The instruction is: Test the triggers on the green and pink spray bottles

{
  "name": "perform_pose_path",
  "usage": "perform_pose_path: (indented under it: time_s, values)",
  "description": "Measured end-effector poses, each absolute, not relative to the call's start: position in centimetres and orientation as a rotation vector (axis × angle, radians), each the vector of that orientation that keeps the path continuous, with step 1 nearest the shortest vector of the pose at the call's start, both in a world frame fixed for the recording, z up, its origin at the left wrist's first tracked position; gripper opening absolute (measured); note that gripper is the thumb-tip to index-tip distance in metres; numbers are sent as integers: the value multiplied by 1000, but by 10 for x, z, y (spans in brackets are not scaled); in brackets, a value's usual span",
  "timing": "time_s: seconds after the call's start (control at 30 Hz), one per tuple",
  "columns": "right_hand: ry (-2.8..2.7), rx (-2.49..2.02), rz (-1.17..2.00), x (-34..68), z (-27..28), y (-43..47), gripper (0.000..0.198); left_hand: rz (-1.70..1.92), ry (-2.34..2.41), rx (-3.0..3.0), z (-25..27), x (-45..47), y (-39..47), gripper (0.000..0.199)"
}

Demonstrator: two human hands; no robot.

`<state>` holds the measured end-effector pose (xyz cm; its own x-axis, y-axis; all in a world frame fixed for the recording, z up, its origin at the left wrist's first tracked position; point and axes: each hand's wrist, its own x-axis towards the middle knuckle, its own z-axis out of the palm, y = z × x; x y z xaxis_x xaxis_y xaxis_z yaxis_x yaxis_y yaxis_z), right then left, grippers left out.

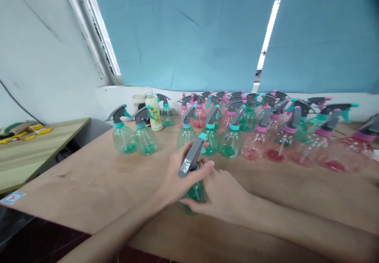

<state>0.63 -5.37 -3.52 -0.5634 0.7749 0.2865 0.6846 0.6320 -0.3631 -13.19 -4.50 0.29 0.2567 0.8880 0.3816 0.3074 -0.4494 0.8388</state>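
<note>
A green see-through spray bottle (197,192) with a grey trigger head is between my two hands, above the front part of the table. My left hand (177,176) is closed around its neck just below the spray head, thumb across the front. Lower down, my right hand (223,196) wraps the round body from the right side, with its thumb across the lower front. The bottle leans, its turquoise nozzle pointing up and away from me. My fingers hide much of the neck and body.
Two green spray bottles (146,140) stand at the left, near a pale labelled bottle (154,113). Many green and pink spray bottles (256,144) crowd the back and right of the wooden table (89,192). Yellow-trimmed gloves (26,130) lie on a side table (17,164).
</note>
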Motion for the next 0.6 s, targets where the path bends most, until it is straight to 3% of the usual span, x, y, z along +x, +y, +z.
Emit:
perform_pose_path:
  time_s: [0.33, 0.6]
  values:
    - [-2404, -1155, 202, 95, -38, -40, 72, 1119, 866, 1957, -14, -58, -14, 35]
    - [-2434, -1240, 348, 179, -58, -20, 62, 1062, 867, 1974, -9, -26, 4, 31]
